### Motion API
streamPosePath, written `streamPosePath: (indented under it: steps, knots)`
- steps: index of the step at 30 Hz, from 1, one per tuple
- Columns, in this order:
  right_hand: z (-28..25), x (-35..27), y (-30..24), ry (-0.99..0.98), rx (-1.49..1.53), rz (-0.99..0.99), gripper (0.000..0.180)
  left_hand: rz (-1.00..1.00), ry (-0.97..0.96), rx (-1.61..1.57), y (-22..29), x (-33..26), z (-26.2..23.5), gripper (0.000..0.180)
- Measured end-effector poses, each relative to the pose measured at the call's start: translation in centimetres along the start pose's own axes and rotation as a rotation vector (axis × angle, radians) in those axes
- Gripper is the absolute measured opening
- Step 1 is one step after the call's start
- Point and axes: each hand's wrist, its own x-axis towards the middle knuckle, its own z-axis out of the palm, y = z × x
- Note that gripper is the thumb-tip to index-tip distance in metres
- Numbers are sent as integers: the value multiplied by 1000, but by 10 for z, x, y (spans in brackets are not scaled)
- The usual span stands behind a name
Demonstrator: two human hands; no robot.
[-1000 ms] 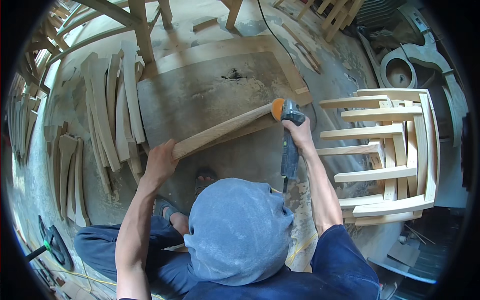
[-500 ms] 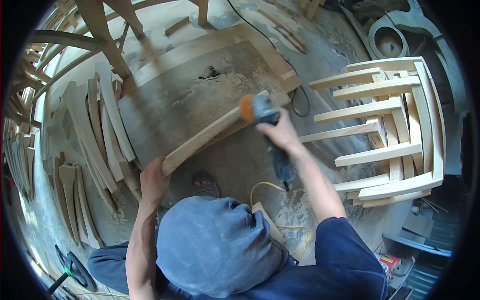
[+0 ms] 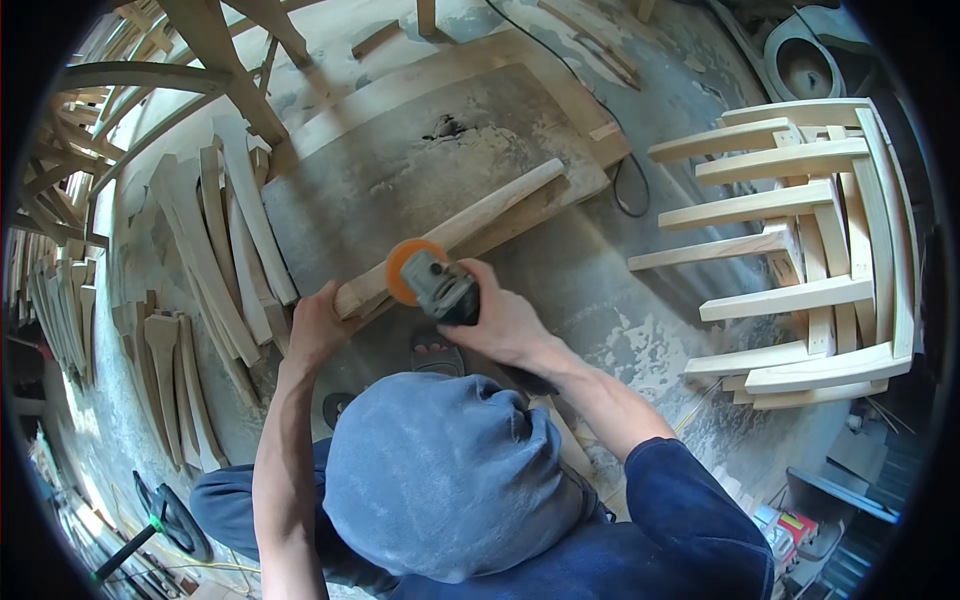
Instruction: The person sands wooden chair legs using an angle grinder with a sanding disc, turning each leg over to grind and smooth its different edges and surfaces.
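A long, slightly curved wooden piece (image 3: 495,208) lies slantwise over a dusty board, its far end pointing up and right. My left hand (image 3: 320,325) is closed around the near left end of this piece. In my right hand (image 3: 505,318) is an angle grinder (image 3: 440,285) with an orange disc (image 3: 403,265). The disc is at the wooden piece, a short way from my left hand; whether it touches the wood is hard to tell. My right fingers wrap round the tool's body and are partly hidden.
The dusty board (image 3: 375,125) lies on the floor ahead. Several shaped wooden legs (image 3: 205,280) are laid out at the left. Stacked pale wooden frames (image 3: 790,205) stand at the right, their bars jutting inward. A dark cord (image 3: 575,75) runs along the board's far right edge.
My right hand has brought the grinder left and nearer along the wooden piece, from its far end to close by my left hand. My left hand keeps its hold.
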Motion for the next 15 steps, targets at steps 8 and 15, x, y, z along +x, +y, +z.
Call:
streamPosePath:
  steps: [8,15]
  knots:
    - [-136,48,92,551,201,171,89,-37,-53,-11,1,8,-6,48]
    - [-23,11,14,219,70,50,93,1,-72,11,-5,15,-12,50]
